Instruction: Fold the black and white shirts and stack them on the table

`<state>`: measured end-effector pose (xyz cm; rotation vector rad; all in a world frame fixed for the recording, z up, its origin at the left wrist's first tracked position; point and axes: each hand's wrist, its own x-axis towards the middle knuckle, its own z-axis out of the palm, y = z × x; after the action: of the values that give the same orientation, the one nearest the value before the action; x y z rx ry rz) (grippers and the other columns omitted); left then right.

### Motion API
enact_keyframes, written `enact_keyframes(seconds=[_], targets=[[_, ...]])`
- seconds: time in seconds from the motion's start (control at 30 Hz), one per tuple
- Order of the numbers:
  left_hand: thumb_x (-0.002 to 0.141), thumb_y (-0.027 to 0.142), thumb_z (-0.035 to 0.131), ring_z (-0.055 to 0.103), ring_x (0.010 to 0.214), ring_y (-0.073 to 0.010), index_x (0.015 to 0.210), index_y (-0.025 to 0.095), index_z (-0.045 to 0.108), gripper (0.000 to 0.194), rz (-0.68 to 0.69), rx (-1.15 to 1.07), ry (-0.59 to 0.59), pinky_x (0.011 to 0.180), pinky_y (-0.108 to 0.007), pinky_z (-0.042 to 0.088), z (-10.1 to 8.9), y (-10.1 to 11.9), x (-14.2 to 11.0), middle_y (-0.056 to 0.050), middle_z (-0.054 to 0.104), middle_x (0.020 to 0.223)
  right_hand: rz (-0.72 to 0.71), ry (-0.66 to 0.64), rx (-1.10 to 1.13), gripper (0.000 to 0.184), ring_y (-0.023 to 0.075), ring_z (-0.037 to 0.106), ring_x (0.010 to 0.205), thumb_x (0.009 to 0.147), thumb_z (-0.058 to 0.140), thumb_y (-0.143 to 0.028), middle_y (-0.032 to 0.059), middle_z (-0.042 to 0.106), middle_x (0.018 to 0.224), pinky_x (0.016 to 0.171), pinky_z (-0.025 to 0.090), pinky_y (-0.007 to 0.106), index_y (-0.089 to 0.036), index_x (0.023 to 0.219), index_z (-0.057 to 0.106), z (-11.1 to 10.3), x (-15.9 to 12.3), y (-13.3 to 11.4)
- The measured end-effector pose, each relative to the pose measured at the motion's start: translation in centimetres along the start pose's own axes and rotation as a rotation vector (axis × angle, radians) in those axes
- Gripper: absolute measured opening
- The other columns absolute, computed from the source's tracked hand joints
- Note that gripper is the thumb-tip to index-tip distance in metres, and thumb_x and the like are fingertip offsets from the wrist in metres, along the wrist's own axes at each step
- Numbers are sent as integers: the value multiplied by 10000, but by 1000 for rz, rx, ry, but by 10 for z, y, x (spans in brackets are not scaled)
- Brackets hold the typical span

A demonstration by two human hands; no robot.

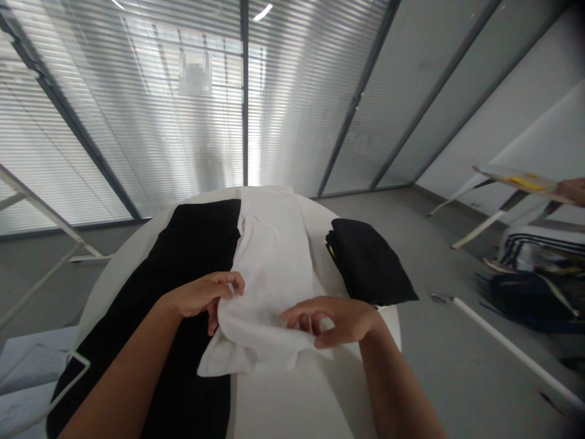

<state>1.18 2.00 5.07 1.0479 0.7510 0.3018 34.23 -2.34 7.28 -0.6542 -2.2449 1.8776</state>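
Observation:
A white garment (274, 256), folded into a long strip, lies across a round white table (292, 402). Its near end is lifted and bent over, with a loose corner pointing left. My left hand (205, 299) is closed on the left edge of that bend. On the right side, my right hand (333, 320) has its curled fingers over the cloth and its thumb at the edge, gripping it. Black cloth (192, 244) is spread flat beneath my left forearm, along the white garment's left side. A folded black cloth stack (370, 262) rests at the table's right edge.
Glass panels with blinds (192, 122) stand behind the table. White papers (31, 366) and a pale metal frame (41, 207) are at left. At right are a wooden-topped table (516, 177), another person's hand (573, 190), a dark bag (530, 296) and a white pole (512, 347).

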Motion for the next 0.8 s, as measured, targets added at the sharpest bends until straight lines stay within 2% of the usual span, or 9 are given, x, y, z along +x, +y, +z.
enact_keyframes(seconds=[0.07, 0.17, 0.23, 0.3, 0.37, 0.47, 0.57, 0.63, 0.8], targets=[[792, 211, 537, 615, 393, -195, 956, 185, 543, 166, -61, 72, -9, 329, -258, 492, -5, -2, -1, 13, 600, 575, 50, 78, 96, 634, 143, 609, 831, 810, 666, -391, 111, 622, 1201, 632, 487, 237, -228, 1393, 480, 0, 6, 7], [829, 284, 532, 626, 401, -213, 963, 179, 561, 172, -128, 132, -101, 324, -247, 474, -8, -4, -3, -10, 628, 554, 138, 480, 11, 453, 142, 609, 756, 892, 547, -444, 90, 665, 1061, 602, 488, 250, -212, 1281, 572, -3, 16, 22], [864, 350, 522, 628, 405, -219, 985, 178, 575, 217, -163, 156, -181, 329, -246, 464, -6, -5, -5, -37, 650, 547, 185, 806, -236, 363, 167, 615, 834, 927, 486, -403, 79, 665, 1021, 737, 508, 310, -211, 1206, 615, -7, 22, 34], [887, 403, 511, 629, 411, -216, 1015, 187, 588, 262, -180, 167, -229, 340, -241, 456, -2, -4, -7, -59, 673, 563, 231, 1005, -533, 328, 207, 593, 1005, 919, 488, -330, 90, 646, 1082, 948, 445, 399, -206, 1190, 625, -11, 26, 44], [888, 425, 520, 633, 421, -210, 1040, 206, 596, 277, -189, 173, -250, 358, -241, 458, 0, -2, -9, -65, 692, 593, 296, 1054, -724, 337, 237, 544, 1129, 899, 496, -281, 111, 614, 1148, 1063, 347, 449, -187, 1197, 624, -14, 28, 52], [851, 403, 574, 647, 444, -220, 1077, 224, 593, 289, -247, 220, -237, 365, -242, 452, -1, -1, -9, -65, 705, 627, 400, 1053, -701, 386, 241, 519, 1183, 886, 499, -281, 136, 569, 1206, 1080, 343, 434, -162, 1242, 591, -15, 29, 58], [797, 390, 630, 638, 429, -234, 1159, 212, 575, 407, -274, 277, -53, 355, -250, 437, -5, 0, -7, -47, 677, 588, 448, 1076, -564, 449, 242, 497, 1222, 870, 514, -311, 147, 546, 1244, 1075, 357, 424, -145, 1287, 545, -14, 31, 58], [769, 389, 657, 634, 425, -229, 1262, 217, 526, 539, -197, 260, 121, 355, -240, 423, -6, 1, -4, -18, 650, 572, 478, 1108, -481, 487, 251, 515, 1200, 848, 538, -325, 152, 559, 1224, 1041, 388, 428, -141, 1299, 524, -14, 32, 56], [750, 385, 676, 581, 361, -182, 1363, 227, 441, 675, -2, 236, 387, 337, -195, 346, -2, -1, 2, 37, 597, 522, 599, 1094, -263, 579, 219, 641, 832, 836, 567, -371, 128, 625, 1038, 723, 511, 350, -175, 1362, 427, -15, 30, 56]])
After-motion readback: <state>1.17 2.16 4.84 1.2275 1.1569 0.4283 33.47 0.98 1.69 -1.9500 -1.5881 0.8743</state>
